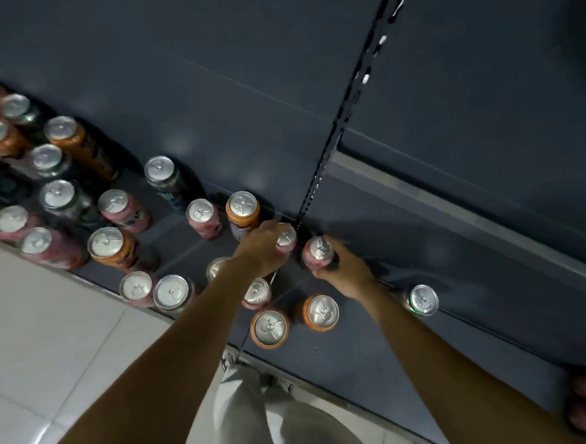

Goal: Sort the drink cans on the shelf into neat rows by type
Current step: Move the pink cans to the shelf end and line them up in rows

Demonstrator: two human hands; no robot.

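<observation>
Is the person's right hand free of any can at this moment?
No: the right hand grips a pink can standing on the shelf, fingers curled round its side.

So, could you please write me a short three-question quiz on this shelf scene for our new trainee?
1. True or false: the right hand grips a pink can.
2. What does the left hand hold? A) an orange can B) a pink can C) nothing
3. What colour are the two cans nearest the shelf's front edge, below the hands?

Key: 1 true; 2 B; 3 orange.
</observation>
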